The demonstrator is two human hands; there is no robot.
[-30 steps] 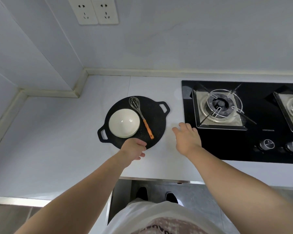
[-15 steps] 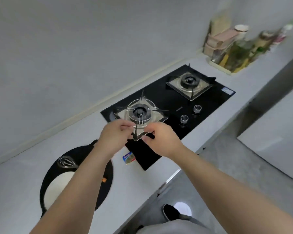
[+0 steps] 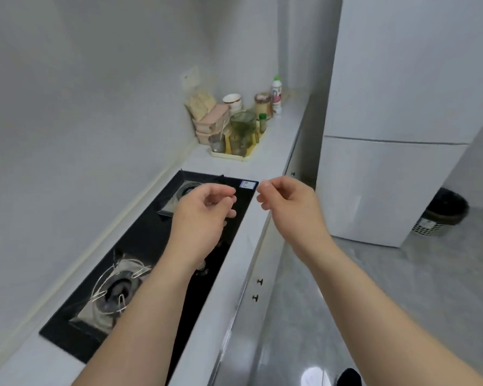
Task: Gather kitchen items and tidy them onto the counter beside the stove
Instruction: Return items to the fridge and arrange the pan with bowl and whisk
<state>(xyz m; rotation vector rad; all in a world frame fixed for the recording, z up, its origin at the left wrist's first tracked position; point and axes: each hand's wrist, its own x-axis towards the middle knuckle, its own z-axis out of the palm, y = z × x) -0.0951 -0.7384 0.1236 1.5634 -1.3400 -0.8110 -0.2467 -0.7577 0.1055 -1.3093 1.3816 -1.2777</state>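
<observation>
Both my hands hover over the black gas stove point(image 3: 140, 246) with nothing in them. My left hand point(image 3: 201, 215) is above the far burner, fingers loosely curled. My right hand point(image 3: 287, 210) floats over the counter's front edge, fingers half curled too. At the far end of the white counter point(image 3: 276, 151) stands a yellow tray point(image 3: 234, 157) crowded with jars, pink lidded boxes point(image 3: 211, 121), a white bowl point(image 3: 232, 100) and a white bottle point(image 3: 276, 97). The near burner point(image 3: 117, 291) shows at lower left. The black pan with bowl and whisk is out of view.
A white fridge point(image 3: 388, 135) stands to the right of the counter's end. A dark mesh bin point(image 3: 441, 215) sits on the grey floor beyond it. Cabinet knobs point(image 3: 258, 282) line the counter front. A wall socket point(image 3: 190, 78) is above the tray.
My view has swung right, from the pan on the left counter along the stove to the far tray. Both hands lifted off the counter and moved right, holding nothing.
</observation>
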